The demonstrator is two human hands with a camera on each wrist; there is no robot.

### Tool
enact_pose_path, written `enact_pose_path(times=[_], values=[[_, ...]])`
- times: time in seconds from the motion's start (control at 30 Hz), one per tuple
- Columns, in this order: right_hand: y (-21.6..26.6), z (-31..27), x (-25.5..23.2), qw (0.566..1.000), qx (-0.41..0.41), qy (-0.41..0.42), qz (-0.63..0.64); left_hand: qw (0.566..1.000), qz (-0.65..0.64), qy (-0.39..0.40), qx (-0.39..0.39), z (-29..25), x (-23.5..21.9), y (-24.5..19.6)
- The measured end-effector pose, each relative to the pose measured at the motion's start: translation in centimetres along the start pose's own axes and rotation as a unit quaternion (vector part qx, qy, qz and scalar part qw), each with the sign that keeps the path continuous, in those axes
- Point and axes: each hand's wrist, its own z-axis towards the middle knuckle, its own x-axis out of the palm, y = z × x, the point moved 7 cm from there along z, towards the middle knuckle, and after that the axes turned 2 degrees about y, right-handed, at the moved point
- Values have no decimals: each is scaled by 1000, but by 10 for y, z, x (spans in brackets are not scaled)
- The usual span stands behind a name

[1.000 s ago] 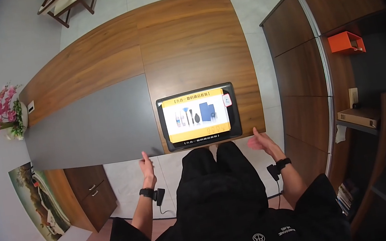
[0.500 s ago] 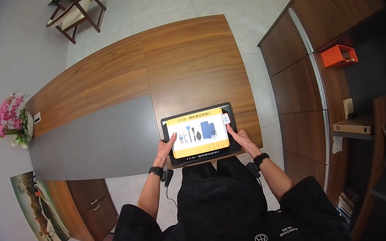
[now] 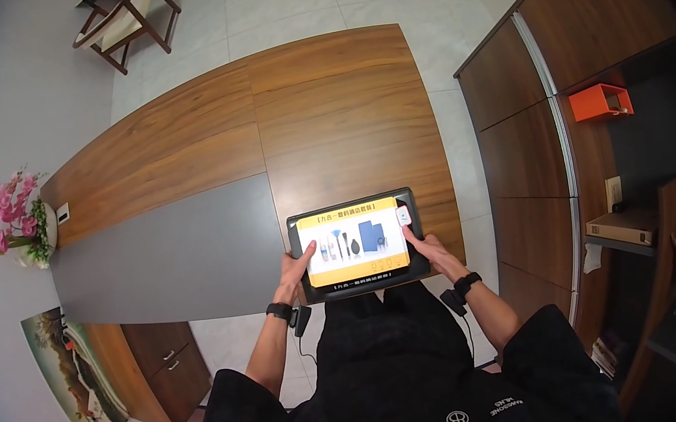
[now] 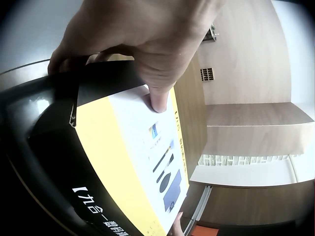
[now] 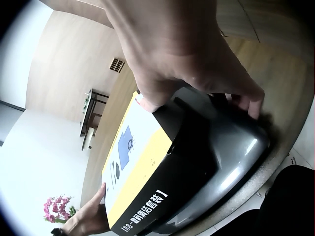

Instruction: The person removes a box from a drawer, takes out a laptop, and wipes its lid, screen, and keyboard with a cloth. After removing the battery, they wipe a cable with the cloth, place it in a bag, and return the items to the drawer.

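Note:
A flat box (image 3: 356, 247) with a white and yellow top, pictures of brushes and blue cloths, and black sides sits in a shiny black tray (image 5: 231, 152) at the table's front edge. My left hand (image 3: 293, 271) grips the left side, its thumb on the box top and its other fingers over the tray's outer edge, as the left wrist view shows. Opposite it, my right hand (image 3: 437, 253) holds the right side. In the right wrist view that thumb lies at the box's top edge, with fingers curled around the tray's outside. The fingertips underneath are partly hidden.
The wooden table (image 3: 342, 115) has a grey panel (image 3: 171, 252) on the left. Pink flowers (image 3: 10, 214) stand at its far left end. Dark cabinets and a shelf with an orange box (image 3: 599, 102) line the right. A chair (image 3: 126, 25) is beyond the table.
A second ago both hands were apart from the tray, one on each side near the table edge. They came inward and took hold of its sides; the grip has stayed since.

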Motion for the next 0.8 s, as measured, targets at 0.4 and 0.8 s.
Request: enact_pose_path(times=[0.4,0.8], values=[[-11,8,-6,995,10,89,-50,990,29,124,-54,11,3,10],[-34,23,0,995,-83,-52,3,998,-5,58,7,11,12,29]])
